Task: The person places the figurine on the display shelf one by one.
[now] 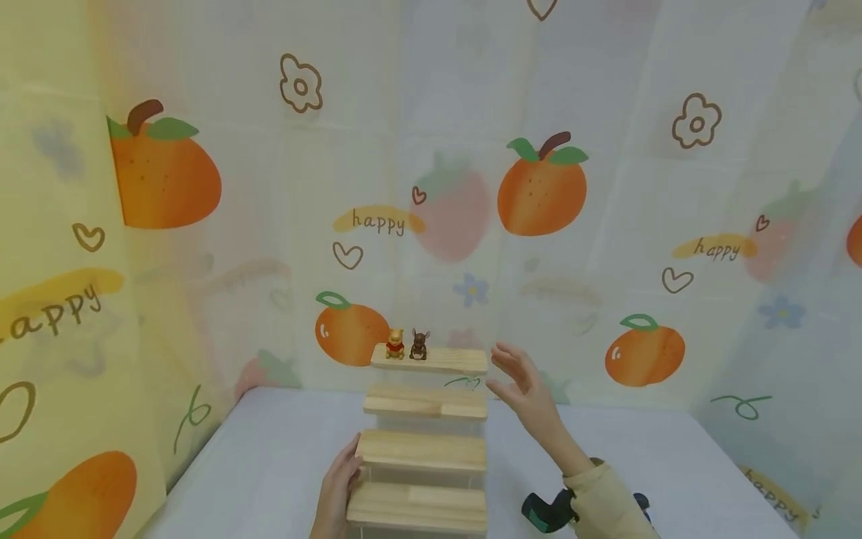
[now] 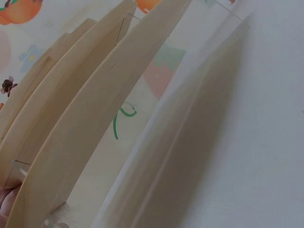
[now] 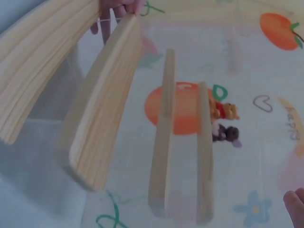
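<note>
A tiered wooden display shelf (image 1: 420,449) with clear side panels stands in the middle of the head view. Two small figurines sit on its top board: a yellow bear in a red shirt (image 1: 395,344) and a dark brown, big-eared animal (image 1: 419,345). My left hand (image 1: 337,483) holds the shelf's left side by the lower boards; in the right wrist view its fingers (image 3: 105,28) hang at the board ends. Beside the right end of the top board, my right hand (image 1: 528,393) is raised with fingers spread and nothing in them.
A black item with a green patch (image 1: 548,513) lies right of the shelf, partly behind my right sleeve (image 1: 609,498). A small dark thing (image 1: 642,503) shows beyond the sleeve. The white tabletop (image 1: 269,449) meets fruit-printed cloth walls (image 1: 431,97) behind and at both sides.
</note>
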The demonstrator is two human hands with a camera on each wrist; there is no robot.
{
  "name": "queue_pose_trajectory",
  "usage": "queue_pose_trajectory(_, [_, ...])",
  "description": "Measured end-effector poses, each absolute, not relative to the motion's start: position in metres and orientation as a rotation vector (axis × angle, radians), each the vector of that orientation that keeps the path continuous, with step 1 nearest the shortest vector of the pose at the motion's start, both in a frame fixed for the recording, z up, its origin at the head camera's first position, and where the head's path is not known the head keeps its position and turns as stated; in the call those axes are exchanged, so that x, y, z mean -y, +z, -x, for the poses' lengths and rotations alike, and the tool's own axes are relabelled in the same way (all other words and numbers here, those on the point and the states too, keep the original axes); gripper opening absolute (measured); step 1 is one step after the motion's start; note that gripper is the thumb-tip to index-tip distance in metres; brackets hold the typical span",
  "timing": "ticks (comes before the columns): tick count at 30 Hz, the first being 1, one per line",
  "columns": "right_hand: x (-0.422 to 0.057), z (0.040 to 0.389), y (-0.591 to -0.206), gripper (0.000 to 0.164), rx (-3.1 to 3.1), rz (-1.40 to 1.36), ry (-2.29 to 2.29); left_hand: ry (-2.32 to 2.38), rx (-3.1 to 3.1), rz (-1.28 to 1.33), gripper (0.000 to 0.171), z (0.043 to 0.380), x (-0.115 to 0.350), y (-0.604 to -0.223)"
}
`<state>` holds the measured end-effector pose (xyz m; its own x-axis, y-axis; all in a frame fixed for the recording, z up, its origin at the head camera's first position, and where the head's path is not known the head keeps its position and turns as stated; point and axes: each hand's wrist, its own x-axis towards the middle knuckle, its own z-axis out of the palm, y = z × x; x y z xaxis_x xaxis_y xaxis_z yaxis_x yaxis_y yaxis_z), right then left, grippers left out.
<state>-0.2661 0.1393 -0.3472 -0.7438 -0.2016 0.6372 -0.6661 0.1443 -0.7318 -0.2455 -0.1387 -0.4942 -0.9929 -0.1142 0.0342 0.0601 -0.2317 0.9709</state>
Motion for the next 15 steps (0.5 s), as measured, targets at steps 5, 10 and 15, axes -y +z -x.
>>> queue_pose_trajectory(5, [-0.170, 0.252, -0.356, 0.048, 2.082, -0.752, 1.528, -2.402, 1.879, -0.049, 0.056, 0.247, 0.137, -0.494])
queue_pose_trajectory(10, [-0.205, 0.240, -0.375, 0.045, 2.135, -0.665, 1.429, -2.417, 1.906, -0.007, 0.057, 0.247, 0.135, -0.497])
queue_pose_trajectory(15, [-0.228, 0.231, -0.393, 0.043, 2.230, -0.433, 1.420, -2.382, 1.954, 0.055, 0.057, 0.247, 0.140, -0.496])
